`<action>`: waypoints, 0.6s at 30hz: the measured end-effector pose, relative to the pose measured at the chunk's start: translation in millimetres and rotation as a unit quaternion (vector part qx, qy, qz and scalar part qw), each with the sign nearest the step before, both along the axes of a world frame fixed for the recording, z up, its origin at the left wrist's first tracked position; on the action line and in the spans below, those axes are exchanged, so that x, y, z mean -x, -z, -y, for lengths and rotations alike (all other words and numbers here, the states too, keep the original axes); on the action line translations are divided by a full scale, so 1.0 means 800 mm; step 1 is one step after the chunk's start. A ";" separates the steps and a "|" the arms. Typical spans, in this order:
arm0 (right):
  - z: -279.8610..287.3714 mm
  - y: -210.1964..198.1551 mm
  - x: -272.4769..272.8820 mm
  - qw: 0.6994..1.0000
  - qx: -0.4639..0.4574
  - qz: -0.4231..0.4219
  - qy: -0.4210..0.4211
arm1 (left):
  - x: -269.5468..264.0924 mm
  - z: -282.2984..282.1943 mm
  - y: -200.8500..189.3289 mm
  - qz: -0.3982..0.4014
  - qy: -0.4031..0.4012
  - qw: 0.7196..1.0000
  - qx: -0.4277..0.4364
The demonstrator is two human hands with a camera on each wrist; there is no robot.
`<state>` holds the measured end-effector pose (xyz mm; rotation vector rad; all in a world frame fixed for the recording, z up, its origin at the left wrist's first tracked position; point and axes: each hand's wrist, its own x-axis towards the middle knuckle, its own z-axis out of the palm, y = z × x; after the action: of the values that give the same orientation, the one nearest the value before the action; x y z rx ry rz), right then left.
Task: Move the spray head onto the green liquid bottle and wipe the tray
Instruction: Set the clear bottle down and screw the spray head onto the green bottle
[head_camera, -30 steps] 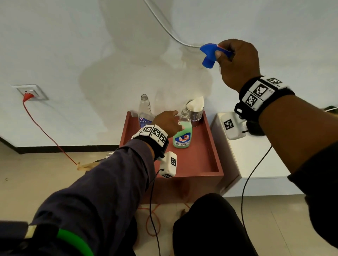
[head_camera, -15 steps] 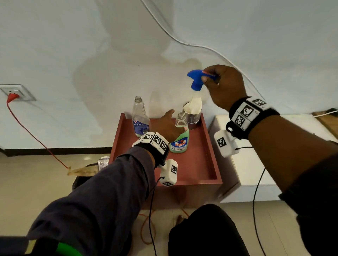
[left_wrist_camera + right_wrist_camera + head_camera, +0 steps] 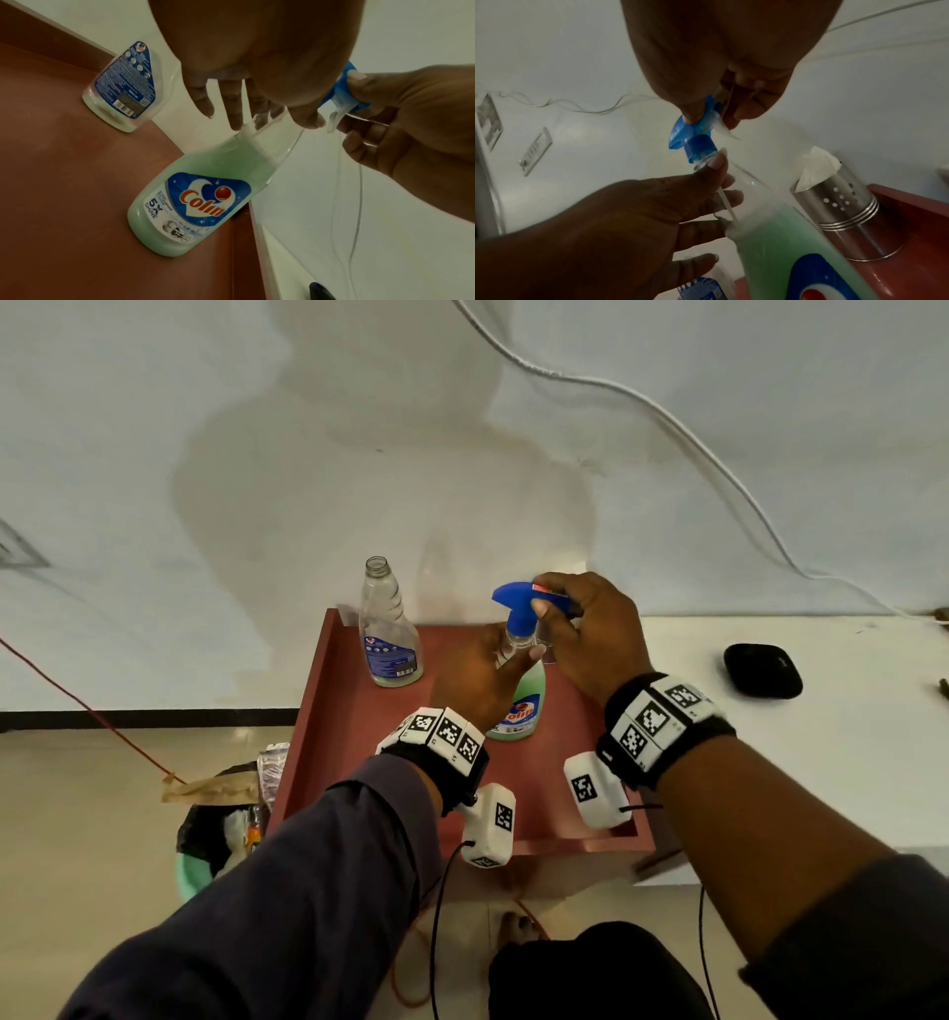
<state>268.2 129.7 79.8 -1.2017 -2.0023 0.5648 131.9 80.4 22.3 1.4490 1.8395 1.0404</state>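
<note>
1. The spray head (image 3: 524, 608) sat at the mouth of the green liquid bottle (image 3: 521, 711), collar just on the neck and dip tube already down inside. Whether it was threaded home I couldn't tell.
2. Your right hand (image 3: 590, 639) pinched the spray head by its top and trigger. Your left hand (image 3: 477, 680) wrapped the bottle's neck just under the collar, fingers curled round it.
3. Handling, my read: the head was light, rigid plastic, so turning it by the collar looked safer than by the trigger. The tube was thin and bendy and could have kinked if forced.
4. The bottle looked over half full, so bottom-heavy and stable. The smooth clear plastic could have slipped under twist; the neck grip was the right place.
5. It stood upright on the red tray (image 3: 318, 721), mid-tray.
6. Counts: one spray head, two bottles. The second, the near-empty bottle (image 3: 387, 634), stood uncapped at the tray's back left, apart from your hands.
7. One steel holder (image 3: 847, 219) with white tissue (image 3: 816, 168) stood just behind the green bottle.
8. One black case (image 3: 762, 670) lay on the white ledge to the right, well clear.
</note>
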 end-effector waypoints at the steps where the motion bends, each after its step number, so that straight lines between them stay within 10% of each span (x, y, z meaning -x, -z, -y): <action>1: 0.005 0.001 0.003 1.000 0.006 -0.013 -0.005 | 0.002 0.004 -0.001 -0.008 -0.001 1.000 -0.006; 12: 0.096 0.051 0.071 0.946 0.157 -0.279 -0.041 | 0.066 0.085 0.010 -0.068 -0.024 0.993 -0.092; 18: 0.094 0.068 0.086 0.932 0.223 -0.275 -0.082 | 0.090 0.098 0.013 -0.057 -0.005 0.996 -0.074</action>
<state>199.2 54.3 25.0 -0.9759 -1.5329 1.3374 60.1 1.7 11.8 1.6175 1.8838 1.1412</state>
